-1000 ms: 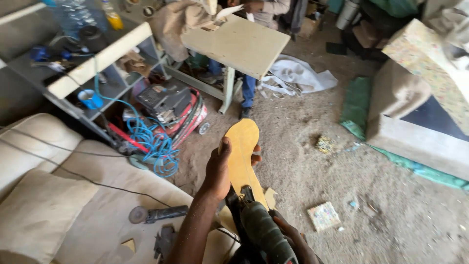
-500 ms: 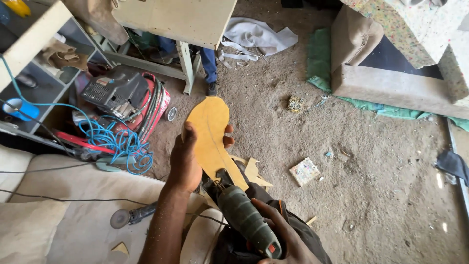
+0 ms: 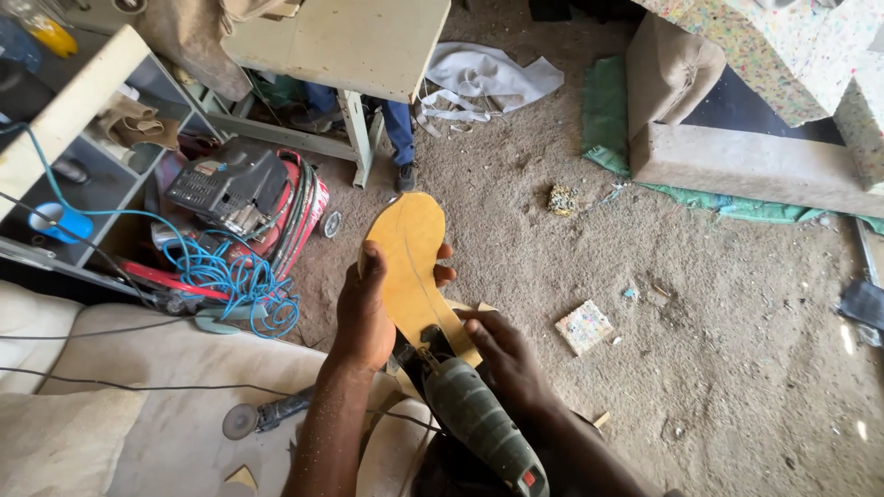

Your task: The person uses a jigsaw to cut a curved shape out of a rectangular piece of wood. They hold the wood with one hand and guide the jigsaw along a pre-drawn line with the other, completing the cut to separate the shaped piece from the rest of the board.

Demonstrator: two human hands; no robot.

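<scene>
A rounded yellow board (image 3: 412, 262) is gripped along its edge by the left hand (image 3: 366, 308), while a green jigsaw (image 3: 479, 425) is clasped by the right hand (image 3: 505, 361).

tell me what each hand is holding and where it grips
Left hand grips the yellow wooden cutout by its left edge; right hand holds the green jigsaw near its front.

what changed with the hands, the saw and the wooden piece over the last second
Little changed. The right hand has shifted from the rear of the dark green power jigsaw to beside its front, by the flat tan rounded wooden board. The left hand keeps gripping the board's left edge, and the saw stays at the near end of the pencilled line. The apparent shift of the dirt floor is camera movement.
</scene>
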